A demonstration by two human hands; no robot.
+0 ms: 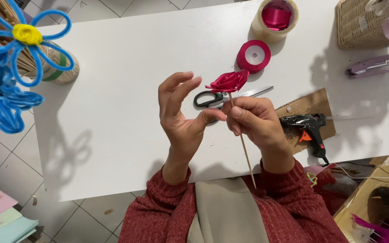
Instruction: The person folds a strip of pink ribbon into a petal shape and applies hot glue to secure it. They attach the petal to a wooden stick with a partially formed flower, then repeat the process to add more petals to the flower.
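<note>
Both hands meet over the near table edge: right hand (255, 122) pinches a wooden stick (245, 148) topped by a red ribbon rose (228, 81); left hand (183, 114), fingers spread, touches it with the thumb. Scissors (223, 96) lie just beyond, ribbon spool (253, 56) farther.

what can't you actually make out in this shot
- Head view: part of the wooden stick is hidden inside the right hand.
- The scissors are partly covered by the ribbon rose and both hands; the left hand blocks nothing else.
- The wicker basket is cut off by the top edge.
- The blue pipe-cleaner flowers run off the left edge.
</note>
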